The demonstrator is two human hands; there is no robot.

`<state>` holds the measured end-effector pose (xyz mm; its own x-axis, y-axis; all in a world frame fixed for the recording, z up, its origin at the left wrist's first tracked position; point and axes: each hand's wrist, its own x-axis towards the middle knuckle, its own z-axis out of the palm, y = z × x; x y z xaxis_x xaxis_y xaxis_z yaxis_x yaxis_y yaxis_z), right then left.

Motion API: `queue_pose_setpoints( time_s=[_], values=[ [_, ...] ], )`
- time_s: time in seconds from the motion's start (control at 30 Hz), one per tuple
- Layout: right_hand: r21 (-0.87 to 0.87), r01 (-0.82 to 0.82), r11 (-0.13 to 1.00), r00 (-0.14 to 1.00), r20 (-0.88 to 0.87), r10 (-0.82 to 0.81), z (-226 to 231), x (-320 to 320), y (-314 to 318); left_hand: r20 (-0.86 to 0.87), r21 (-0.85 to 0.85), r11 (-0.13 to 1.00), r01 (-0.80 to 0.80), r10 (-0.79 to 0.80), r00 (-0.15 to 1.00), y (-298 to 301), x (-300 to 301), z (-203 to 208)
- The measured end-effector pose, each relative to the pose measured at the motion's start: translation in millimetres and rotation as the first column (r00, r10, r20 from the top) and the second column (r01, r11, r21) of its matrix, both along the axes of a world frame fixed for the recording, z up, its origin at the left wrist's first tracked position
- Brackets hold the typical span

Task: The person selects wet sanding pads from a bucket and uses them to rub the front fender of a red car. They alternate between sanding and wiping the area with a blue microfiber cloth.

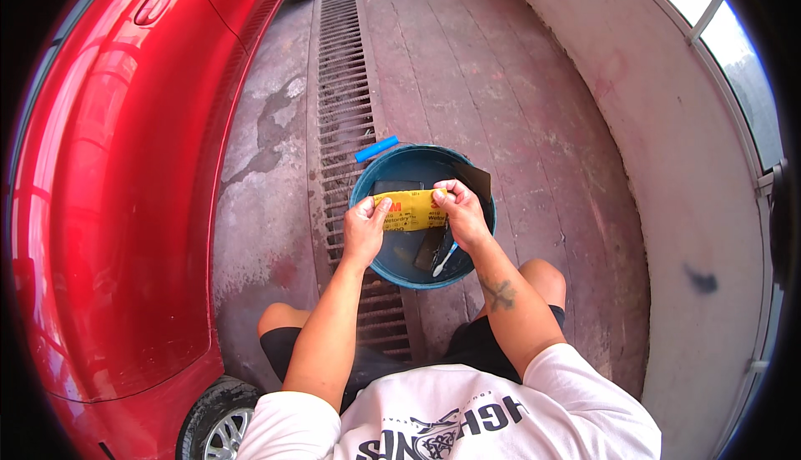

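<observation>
A strip of yellow-backed sandpaper (410, 211) is stretched between my two hands, over a dark teal bucket (382, 261). My left hand (365, 224) pinches its left end between thumb and fingers. At the right end, my right hand (461, 212) grips it the same way. Inside the bucket, below the sandpaper, lie a white and blue toothbrush (445, 260) and a dark flat piece (428, 249). Another dark sheet (474, 181) leans on the bucket's far right rim. A blue bar-shaped piece (377, 149) rests by the far left rim.
A glossy red car (142, 201) stands along my left, with its wheels (225, 431) on the floor. A metal drain grate (344, 68) runs under and beyond the bucket. On the right is a pale wall (684, 209) with windows. My knees flank the bucket's near side.
</observation>
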<state>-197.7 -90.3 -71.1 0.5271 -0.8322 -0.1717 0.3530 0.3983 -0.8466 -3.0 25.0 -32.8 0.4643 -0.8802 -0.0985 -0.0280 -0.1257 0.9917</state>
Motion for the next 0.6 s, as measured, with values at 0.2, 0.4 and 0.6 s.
queue_pose_setpoints(
  time_s=[0.2,0.4,0.6],
  values=[
    [0.027,-0.039,0.999,0.999,0.006,0.038,-1,-2,-1,-0.002,-0.028,1.000,-0.012,0.012,1.000,-1,1,-3],
    [0.071,-0.107,0.992,0.991,0.093,0.100,-6,-4,-3,-0.011,-0.033,0.999,0.012,-0.013,1.000,-2,1,1],
    [-0.050,-0.051,0.997,0.998,0.040,0.053,3,1,1,0.018,-0.016,1.000,0.025,-0.025,1.000,1,3,3]
  ],
)
